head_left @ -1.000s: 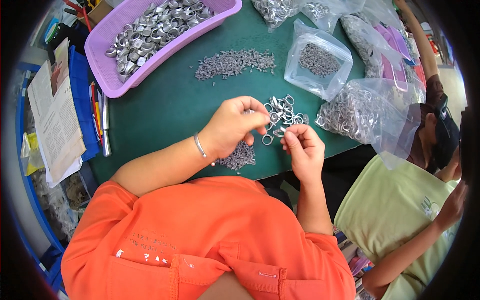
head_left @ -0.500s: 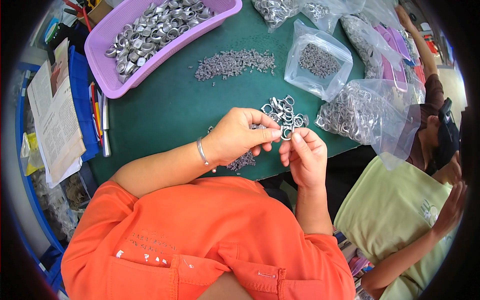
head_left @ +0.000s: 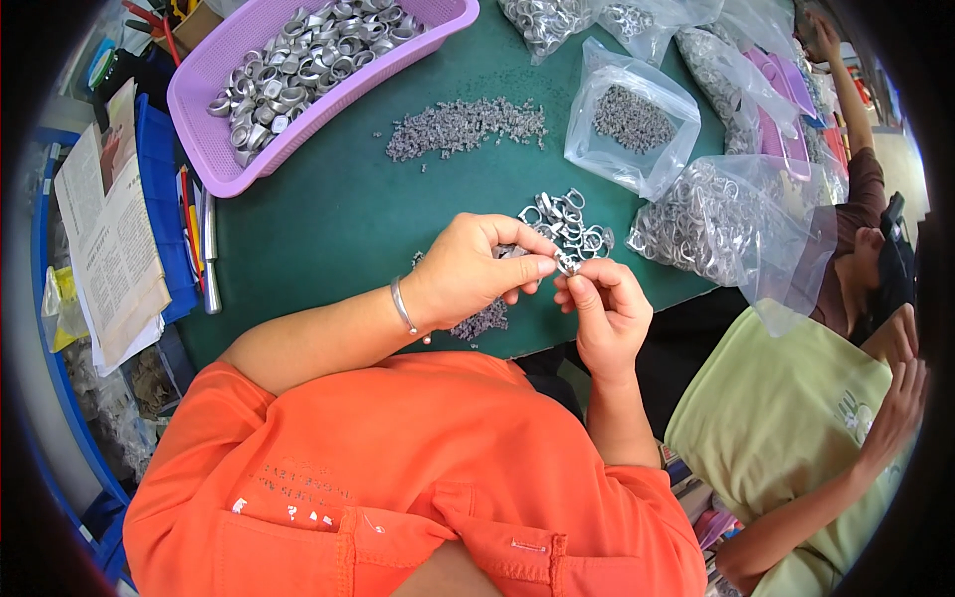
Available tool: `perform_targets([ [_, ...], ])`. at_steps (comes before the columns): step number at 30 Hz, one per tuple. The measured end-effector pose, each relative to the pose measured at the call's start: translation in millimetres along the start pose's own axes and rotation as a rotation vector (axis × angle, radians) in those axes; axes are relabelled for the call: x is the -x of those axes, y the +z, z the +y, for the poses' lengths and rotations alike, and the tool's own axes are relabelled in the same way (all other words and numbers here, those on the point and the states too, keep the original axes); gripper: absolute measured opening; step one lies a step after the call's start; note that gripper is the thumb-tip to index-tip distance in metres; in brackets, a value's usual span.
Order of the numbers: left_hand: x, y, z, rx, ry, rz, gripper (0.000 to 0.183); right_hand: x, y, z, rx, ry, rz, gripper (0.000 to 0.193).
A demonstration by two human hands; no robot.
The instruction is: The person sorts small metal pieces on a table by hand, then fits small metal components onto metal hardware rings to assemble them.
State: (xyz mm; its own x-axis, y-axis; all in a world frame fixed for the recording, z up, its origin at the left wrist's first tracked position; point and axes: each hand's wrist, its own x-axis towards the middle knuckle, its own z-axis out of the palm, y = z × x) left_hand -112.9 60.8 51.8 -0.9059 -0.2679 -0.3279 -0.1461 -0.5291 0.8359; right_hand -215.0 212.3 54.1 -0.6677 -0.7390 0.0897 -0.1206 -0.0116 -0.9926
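Left hand (head_left: 463, 267): pinching the silver ring (head_left: 567, 265) from the left.
Right hand (head_left: 613, 310): pinching it from lower right.
Ring's lie: sitting between both hands' fingertips — neither hand nearer, long axis unclear.
Ring pile (head_left: 574, 223): lying just beyond the fingertips on the tabletop (head_left: 323, 249).

A small silvery ring (head_left: 567, 265), partly covered, sits between the fingertips of the left hand (head_left: 487, 267) and the right hand (head_left: 607, 310). Just beyond, shiny rings (head_left: 575, 231) lie heaped at mixed angles; grey bits (head_left: 484, 320) lie piled, partly hidden by the left hand
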Motion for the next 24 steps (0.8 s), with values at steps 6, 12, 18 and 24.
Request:
perform_targets([
  [6,-2.2,-8.2,-0.9,0.017,0.027,0.057,0.015,-3.9,5.8,5.7,0.249,-0.071,0.048,0.006],
  [12,-2.3,-14.4,3.0,0.192,0.03,0.216,0.01,-11.8,13.3,29.5,0.786,-0.215,-0.033,0.012],
  [18,-0.9,-20.4,1.3,0.312,-0.03,0.148,0.008,-12.7,18.1,27.7,0.975,-0.276,-0.005,0.01],
  [24,-0.7,-13.7,1.1,0.023,-0.14,0.108,0.018,-11.2,10.8,12.8,0.41,-0.186,-0.026,0.007],
])
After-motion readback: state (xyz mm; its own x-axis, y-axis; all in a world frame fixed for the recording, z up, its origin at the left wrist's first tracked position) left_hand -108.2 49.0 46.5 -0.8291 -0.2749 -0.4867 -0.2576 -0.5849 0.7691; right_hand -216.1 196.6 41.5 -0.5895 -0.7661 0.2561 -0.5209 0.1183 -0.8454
